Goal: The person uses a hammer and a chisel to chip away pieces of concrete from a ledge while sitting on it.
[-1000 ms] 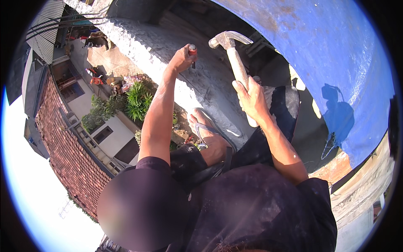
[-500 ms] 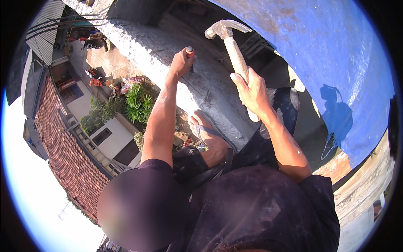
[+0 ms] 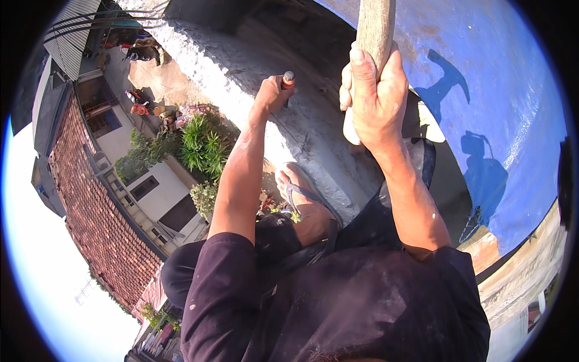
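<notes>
My left hand [image 3: 269, 96] is closed around the orange-red handle of a chisel [image 3: 288, 81], its metal cap facing up. The chisel stands over the rough whitish masonry ledge [image 3: 316, 160]; its tip is hidden, so I cannot tell whether it touches. In my right hand [image 3: 381, 99] is the wooden handle of a claw hammer [image 3: 376, 27], raised high. The hammer's head lies beyond the upper edge of the picture, but its shadow with the claw falls on the blue tarp.
The blue tarp [image 3: 500, 78] covers the right side. My foot in a flip-flop [image 3: 301, 192] rests by the ledge. On the left the drop opens to a yard with green plants [image 3: 205, 145] and a tiled roof [image 3: 99, 211]. Cables [image 3: 102, 24] run at upper left.
My right hand has lifted the hammer upward, and its head has left the picture. The left hand with the chisel appears slightly farther right in the shifted view.
</notes>
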`<state>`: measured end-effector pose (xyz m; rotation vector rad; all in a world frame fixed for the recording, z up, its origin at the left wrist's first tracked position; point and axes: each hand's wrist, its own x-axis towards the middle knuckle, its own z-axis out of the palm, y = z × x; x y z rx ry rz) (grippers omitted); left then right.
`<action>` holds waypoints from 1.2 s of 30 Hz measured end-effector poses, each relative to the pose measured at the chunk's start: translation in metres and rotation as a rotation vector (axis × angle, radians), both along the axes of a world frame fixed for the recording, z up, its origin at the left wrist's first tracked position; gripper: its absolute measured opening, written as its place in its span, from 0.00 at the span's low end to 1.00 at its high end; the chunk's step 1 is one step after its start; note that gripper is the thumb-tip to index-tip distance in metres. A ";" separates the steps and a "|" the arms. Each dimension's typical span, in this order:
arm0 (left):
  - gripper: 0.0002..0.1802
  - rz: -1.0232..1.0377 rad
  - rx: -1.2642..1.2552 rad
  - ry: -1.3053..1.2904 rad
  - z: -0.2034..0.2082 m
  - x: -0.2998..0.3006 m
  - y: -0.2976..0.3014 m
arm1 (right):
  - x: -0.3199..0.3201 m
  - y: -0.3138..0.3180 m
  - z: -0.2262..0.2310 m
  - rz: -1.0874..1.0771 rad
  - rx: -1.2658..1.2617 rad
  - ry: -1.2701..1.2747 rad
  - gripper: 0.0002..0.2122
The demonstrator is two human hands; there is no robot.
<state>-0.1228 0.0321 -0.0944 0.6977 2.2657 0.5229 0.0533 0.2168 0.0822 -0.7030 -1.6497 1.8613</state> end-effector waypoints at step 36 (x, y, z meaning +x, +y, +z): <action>0.19 -0.138 -0.074 0.053 -0.012 0.004 -0.004 | 0.071 -0.051 -0.103 0.440 0.261 -0.568 0.16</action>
